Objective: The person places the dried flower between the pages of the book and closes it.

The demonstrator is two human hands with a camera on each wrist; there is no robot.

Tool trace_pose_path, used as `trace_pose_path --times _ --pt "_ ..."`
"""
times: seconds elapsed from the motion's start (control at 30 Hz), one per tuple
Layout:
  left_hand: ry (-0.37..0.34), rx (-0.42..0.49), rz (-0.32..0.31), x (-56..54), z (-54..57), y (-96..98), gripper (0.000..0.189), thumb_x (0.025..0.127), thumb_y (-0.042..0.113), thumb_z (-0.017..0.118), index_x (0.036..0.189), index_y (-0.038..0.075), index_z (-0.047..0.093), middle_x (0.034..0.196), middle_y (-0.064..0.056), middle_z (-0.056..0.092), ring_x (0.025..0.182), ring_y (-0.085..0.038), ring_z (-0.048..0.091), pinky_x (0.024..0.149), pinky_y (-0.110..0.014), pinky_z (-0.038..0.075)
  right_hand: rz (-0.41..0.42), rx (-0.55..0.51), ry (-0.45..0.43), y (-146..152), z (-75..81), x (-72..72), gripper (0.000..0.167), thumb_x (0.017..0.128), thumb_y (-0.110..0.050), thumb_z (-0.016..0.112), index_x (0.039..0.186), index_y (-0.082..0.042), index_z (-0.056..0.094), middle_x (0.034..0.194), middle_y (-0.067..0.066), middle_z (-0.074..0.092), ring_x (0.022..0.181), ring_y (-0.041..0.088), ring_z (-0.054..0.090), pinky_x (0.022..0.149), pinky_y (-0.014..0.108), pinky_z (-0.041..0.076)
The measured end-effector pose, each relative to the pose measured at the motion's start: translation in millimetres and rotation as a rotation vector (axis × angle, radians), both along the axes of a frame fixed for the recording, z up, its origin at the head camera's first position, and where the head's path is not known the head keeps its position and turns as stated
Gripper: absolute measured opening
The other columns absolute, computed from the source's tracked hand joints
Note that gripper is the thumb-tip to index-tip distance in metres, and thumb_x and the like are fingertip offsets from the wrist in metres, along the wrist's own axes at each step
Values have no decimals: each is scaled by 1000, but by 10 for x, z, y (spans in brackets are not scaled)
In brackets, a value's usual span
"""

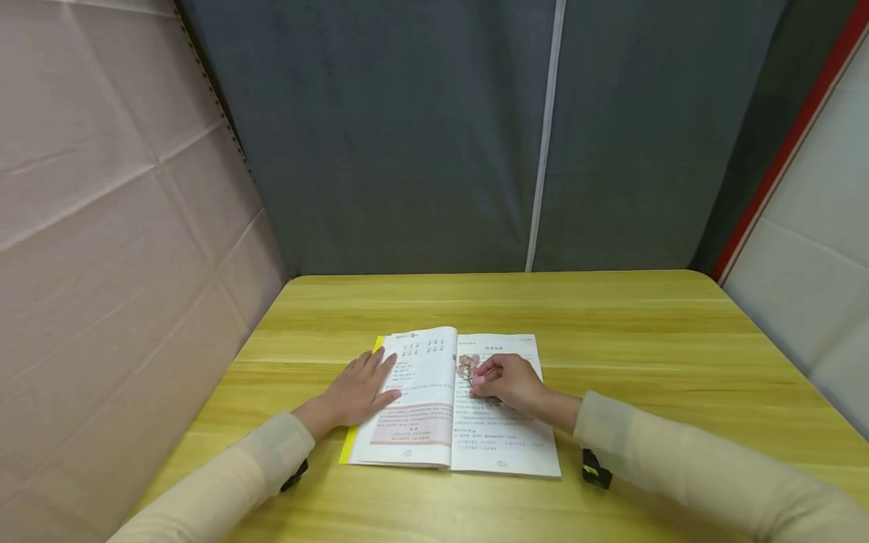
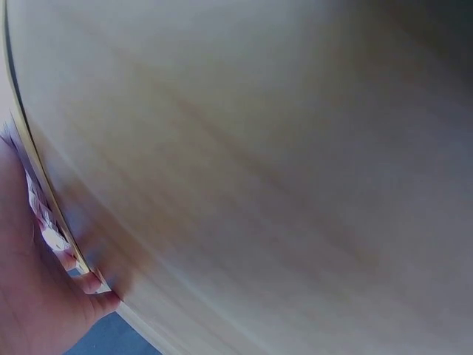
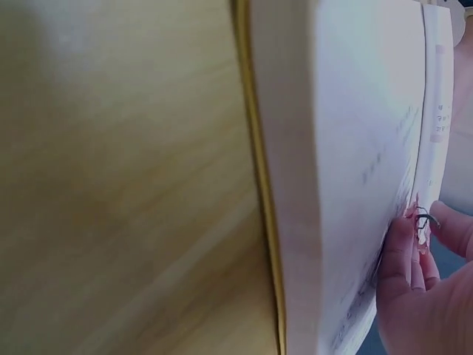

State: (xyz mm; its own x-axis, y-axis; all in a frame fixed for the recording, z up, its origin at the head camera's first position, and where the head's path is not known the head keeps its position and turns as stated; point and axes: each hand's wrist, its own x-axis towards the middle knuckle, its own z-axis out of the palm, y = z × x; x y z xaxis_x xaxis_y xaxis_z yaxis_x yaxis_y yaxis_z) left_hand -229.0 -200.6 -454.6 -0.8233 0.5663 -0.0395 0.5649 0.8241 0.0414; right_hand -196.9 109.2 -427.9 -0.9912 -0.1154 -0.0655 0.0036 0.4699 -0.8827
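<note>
An open book (image 1: 421,392) with a yellow cover edge lies on the wooden table. My left hand (image 1: 356,392) rests on the outer part of its left page, fingers spread. In the left wrist view, that hand (image 2: 44,296) appears at the lower left with its fingertips along the book's edge. Over the right page, my right hand (image 1: 508,381) pinches a flat pink flower (image 1: 467,366) with a thin dark stem, near the book's gutter. The right wrist view shows this flower (image 3: 421,222) between the thumb and fingers of the right hand (image 3: 425,296).
The yellow wood-grain table (image 1: 631,339) extends around the book on all sides. Behind it hangs a dark grey curtain (image 1: 407,151) with a pale vertical strip. Light fabric walls (image 1: 109,226) stand at either side. A black strap device (image 1: 596,469) sits under the right sleeve.
</note>
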Motion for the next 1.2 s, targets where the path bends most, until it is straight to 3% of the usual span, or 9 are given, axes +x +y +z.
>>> trace_pose_path --times 0.47,0.77,0.97,1.2 --pt "-3 -25 8 -25 2 -9 80 100 61 25 156 6 14 158 -24 13 142 -44 18 112 -54 20 189 191 239 151 77 36 26 74 -7 85 94 -3 68 83 2 66 75 11 60 71 27 52" --pt "-11 -26 15 -28 -5 -1 81 99 63 24 156 6 15 158 -23 13 142 -43 18 112 -53 20 298 342 345 391 142 70 32 80 -12 81 107 -2 69 106 8 69 97 25 64 86 42 51" --pt "-8 -22 9 -22 -1 -2 81 99 63 24 156 6 15 158 -24 13 142 -43 19 112 -53 21 413 485 491 622 138 94 36 84 -18 78 114 -1 67 113 7 67 107 26 61 92 45 48" --pt "-4 -11 18 -14 -9 -7 82 98 64 23 156 7 15 158 -23 13 142 -42 18 111 -54 21 576 652 776 940 97 114 45 86 -29 75 121 -3 64 124 13 62 114 30 58 93 47 47"
